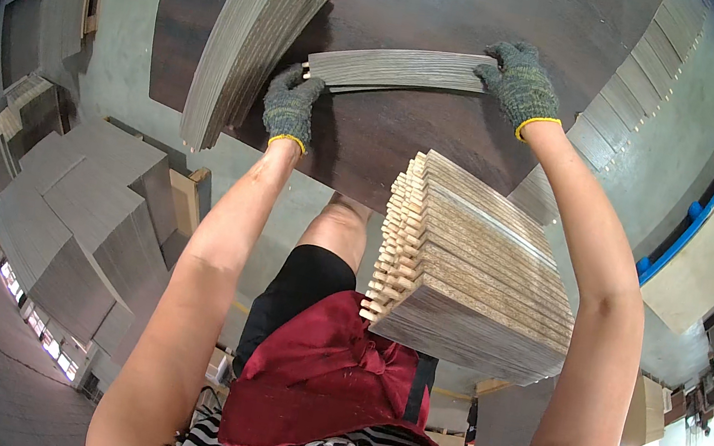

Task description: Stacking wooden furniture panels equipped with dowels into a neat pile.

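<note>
A long, narrow grey wood-grain board or small bundle of boards (398,70) spans the space between my two gloved hands, over a dark brown tabletop (369,142). At its left end, where pale wooden dowels stick out, my left hand (289,107) is closed on it. My right hand (522,86) grips the opposite end, thumb on the near side. Both gloves are dark grey knit with yellow cuffs. Left of the held piece, a tall stack of similar boards (249,50) stands with dowels protruding from its far end.
Close to my right forearm sits a thick stack of boards (478,278), dowels facing left. A row of boards (642,76) runs along the right. Large grey panel stacks (77,209) stand at the left. A blue-edged pale panel (707,229) is far right.
</note>
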The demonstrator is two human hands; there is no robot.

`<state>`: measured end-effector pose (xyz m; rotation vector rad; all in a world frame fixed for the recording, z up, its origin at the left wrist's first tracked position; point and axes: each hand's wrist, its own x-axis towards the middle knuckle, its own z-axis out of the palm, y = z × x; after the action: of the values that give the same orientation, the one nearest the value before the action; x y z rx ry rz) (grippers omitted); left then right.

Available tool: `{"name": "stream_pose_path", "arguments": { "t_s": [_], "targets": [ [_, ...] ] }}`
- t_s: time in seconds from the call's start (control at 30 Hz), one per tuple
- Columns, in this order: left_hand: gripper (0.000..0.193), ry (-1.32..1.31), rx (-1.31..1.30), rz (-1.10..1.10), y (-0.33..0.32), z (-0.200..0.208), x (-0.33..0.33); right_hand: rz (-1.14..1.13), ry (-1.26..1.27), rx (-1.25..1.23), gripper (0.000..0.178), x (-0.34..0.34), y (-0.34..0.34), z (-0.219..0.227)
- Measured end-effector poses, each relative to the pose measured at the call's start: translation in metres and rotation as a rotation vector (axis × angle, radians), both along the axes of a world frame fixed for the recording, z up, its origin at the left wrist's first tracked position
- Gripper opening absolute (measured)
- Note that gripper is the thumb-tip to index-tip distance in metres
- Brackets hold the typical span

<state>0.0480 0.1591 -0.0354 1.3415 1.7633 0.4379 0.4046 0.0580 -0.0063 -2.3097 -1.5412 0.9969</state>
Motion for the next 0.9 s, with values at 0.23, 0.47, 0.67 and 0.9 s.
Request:
{"name": "stream_pose_path", "arguments": {
  "t_s": [0.23,0.47,0.67,0.9],
  "targets": [
    [0.049,-0.084,-0.060,0.012,0.005,-0.001,0.002,-0.114,0.101,-0.105,0.048,0.009,0.007,-0.011],
    [0.025,0.197,0.100,-0.582,0.013,0.011,-0.012,-0.051,0.198,-0.156,0.050,0.020,0.004,-0.026],
    [0.023,-0.029,-0.213,-0.319,-0.004,0.033,0.037,-0.185,0.221,-0.264,0.039,0.055,-0.059,-0.013],
    [0.026,0.064,-0.195,-0.835,-0.036,0.044,0.131,-0.613,0.545,-0.496,0.031,0.082,-0.192,0.018]
  ]
}}
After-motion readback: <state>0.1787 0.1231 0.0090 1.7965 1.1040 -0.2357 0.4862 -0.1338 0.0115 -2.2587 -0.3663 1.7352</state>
